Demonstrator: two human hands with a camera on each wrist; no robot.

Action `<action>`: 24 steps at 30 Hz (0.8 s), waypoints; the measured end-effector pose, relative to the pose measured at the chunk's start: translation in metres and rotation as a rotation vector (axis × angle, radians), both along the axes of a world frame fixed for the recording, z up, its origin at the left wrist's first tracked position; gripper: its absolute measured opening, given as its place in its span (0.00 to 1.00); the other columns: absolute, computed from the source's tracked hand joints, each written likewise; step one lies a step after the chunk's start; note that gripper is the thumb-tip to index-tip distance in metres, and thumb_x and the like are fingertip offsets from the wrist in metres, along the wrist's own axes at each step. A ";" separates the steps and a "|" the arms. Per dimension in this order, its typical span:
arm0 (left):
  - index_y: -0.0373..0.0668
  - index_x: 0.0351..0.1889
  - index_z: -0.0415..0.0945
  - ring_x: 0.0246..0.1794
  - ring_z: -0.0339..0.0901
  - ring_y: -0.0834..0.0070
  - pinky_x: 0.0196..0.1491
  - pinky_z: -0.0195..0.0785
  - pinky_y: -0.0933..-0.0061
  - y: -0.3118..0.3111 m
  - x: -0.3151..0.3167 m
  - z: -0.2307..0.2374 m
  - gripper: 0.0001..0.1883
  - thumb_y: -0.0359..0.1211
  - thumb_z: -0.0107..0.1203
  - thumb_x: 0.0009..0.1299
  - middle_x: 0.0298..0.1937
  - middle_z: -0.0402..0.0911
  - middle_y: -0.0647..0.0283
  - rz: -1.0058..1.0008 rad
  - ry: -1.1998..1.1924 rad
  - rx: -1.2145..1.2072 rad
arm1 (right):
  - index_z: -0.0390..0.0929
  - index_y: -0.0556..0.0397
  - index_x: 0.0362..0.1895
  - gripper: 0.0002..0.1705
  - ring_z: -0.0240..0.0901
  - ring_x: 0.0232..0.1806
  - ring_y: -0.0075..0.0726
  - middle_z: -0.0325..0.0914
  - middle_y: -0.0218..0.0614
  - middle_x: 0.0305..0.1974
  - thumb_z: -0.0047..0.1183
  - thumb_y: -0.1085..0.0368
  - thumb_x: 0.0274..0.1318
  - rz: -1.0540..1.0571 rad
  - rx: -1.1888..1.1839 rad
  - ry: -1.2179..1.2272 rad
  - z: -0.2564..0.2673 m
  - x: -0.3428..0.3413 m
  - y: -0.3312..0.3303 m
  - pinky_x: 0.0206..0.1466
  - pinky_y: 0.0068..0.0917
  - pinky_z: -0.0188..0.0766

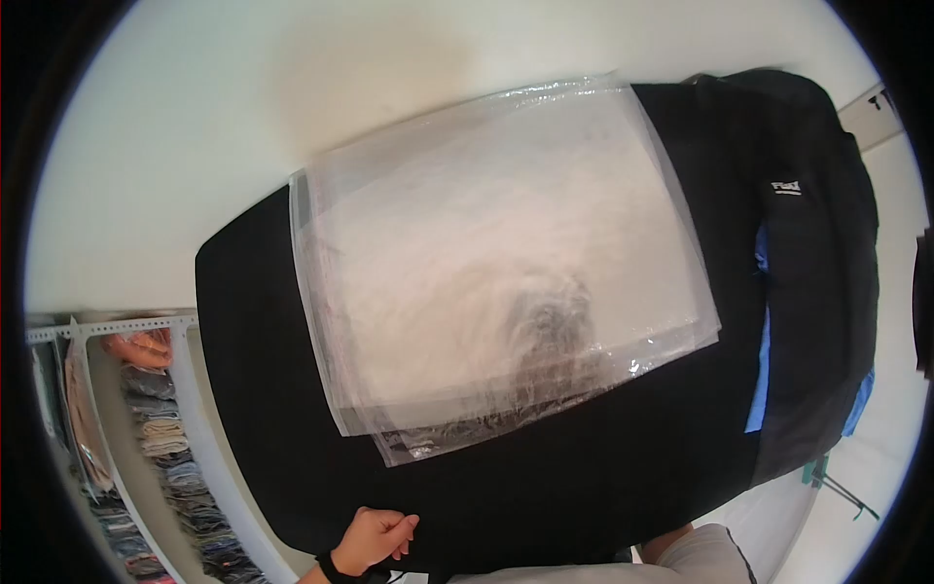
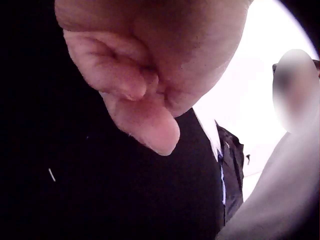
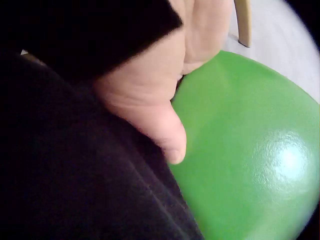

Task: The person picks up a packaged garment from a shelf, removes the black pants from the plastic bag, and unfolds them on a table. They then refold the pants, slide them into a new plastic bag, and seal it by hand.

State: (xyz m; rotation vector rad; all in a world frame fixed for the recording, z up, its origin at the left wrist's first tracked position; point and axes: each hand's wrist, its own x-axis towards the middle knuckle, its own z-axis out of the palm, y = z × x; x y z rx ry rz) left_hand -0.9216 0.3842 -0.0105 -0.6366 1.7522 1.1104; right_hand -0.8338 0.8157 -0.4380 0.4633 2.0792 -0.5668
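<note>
The left hand [image 1: 377,540] lies at the near edge of the black counter [image 1: 584,477], its fingers loosely curled and gripping nothing. The right hand [image 3: 150,90] is down by a green seat [image 3: 250,110]. Its thumb points downward beside dark cloth [image 3: 75,175], but most of its fingers are hidden, so I cannot tell whether they grip anything.

Ahead of the left fingers and to their right, well apart from them, lies a stack of clear plastic bags [image 1: 486,234], the sheets fanned unevenly at the near edge. Such slick film would probably slide if nudged, and thin sheets could cling together, so a pinch might lift several at once. Farther right of those fingers is a dark folded garment [image 1: 817,273] with blue fabric [image 1: 764,360] showing at its edge. It reaches the counter's right end, so a careless tug could drag it off. Beyond the bags stands a plain wall [image 1: 204,127].
</note>
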 end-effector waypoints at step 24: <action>0.42 0.50 0.72 0.56 0.68 0.55 0.53 0.66 0.61 0.062 0.034 0.010 0.20 0.42 0.57 0.63 0.55 0.71 0.50 -0.735 1.400 -0.240 | 0.78 0.53 0.42 0.12 0.77 0.33 0.35 0.80 0.36 0.32 0.51 0.62 0.56 -0.351 -0.458 0.333 0.096 0.019 0.163 0.41 0.39 0.74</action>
